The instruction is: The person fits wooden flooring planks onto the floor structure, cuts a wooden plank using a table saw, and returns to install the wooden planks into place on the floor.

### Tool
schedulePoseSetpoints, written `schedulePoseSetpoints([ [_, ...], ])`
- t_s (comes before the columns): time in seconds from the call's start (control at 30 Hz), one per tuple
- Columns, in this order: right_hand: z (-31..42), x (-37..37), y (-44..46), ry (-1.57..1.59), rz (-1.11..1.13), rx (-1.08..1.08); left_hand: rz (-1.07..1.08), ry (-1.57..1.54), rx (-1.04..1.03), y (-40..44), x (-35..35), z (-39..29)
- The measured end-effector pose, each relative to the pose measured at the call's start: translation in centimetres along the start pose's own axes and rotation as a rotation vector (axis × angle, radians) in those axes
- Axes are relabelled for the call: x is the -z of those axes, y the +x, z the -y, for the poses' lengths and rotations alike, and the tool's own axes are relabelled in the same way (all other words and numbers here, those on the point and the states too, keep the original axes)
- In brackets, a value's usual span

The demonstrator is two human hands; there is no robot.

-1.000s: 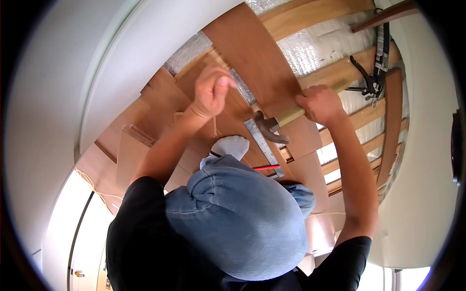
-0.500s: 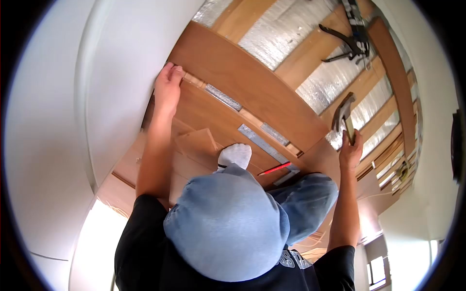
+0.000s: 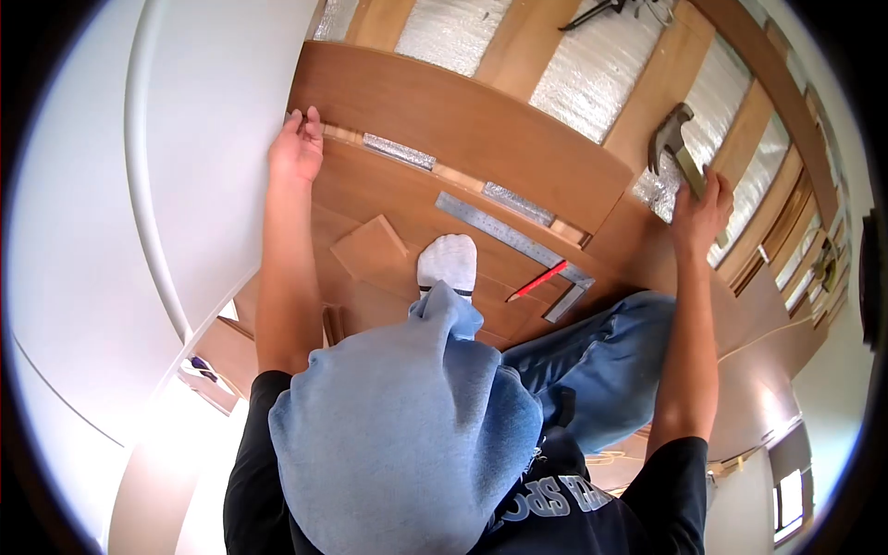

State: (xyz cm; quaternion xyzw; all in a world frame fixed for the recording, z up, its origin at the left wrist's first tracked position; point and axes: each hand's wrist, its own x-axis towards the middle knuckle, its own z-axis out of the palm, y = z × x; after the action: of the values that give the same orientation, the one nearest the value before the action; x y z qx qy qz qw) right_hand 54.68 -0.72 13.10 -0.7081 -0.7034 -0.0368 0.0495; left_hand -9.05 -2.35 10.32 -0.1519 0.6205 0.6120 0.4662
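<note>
My right hand (image 3: 701, 211) is closed around the handle of a claw hammer (image 3: 670, 139), raised over the joists with its head pointing away from me. At the wall end of a brown floorboard (image 3: 453, 116), my left hand (image 3: 298, 153) is open, fingers apart, beside the narrow gap along the board's near edge. Whether its fingertips touch the board I cannot tell. Through that gap show light wood and silvery foil (image 3: 400, 151). A metal carpenter's square (image 3: 499, 231) lies on the nearer boards, with a red pencil (image 3: 536, 281) close to its corner.
Beyond the board, wooden joists (image 3: 523, 51) alternate with foil insulation (image 3: 592, 69). A black-handled tool (image 3: 597, 11) lies at the top edge, partly cut off. A white wall (image 3: 213, 111) rises at left. A small board offcut (image 3: 370, 248) lies near my socked foot (image 3: 447, 262).
My left hand has loosened from the board's edge, its fingers now spread. The right hand and hammer have moved right. The view has shifted, so the black-handled tool is now mostly out of frame.
</note>
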Motion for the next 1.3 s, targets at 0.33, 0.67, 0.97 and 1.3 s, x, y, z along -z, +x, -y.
schedulePoseSetpoints([
  [0.33, 12.5, -0.5, -2.4, 0.413, 0.096, 0.177, 0.143, 0.089, 0.010, 1.3, 0.6, 0.1],
  [0.67, 12.8, -2.4, -2.6, 0.323, 0.035, 0.148, 0.020, 0.112, -0.022, 2.0, -0.1, 0.4],
  [0.97, 13.3, -1.8, -2.5, 0.282, 0.041, 0.165, 0.051, 0.116, -0.050, 2.2, 0.1, 0.9],
  [1.3, 34.5, 0.2, 7.7, 0.736, 0.318, 0.431, -0.054, 0.062, -0.089, 0.9, -0.2, 1.8],
])
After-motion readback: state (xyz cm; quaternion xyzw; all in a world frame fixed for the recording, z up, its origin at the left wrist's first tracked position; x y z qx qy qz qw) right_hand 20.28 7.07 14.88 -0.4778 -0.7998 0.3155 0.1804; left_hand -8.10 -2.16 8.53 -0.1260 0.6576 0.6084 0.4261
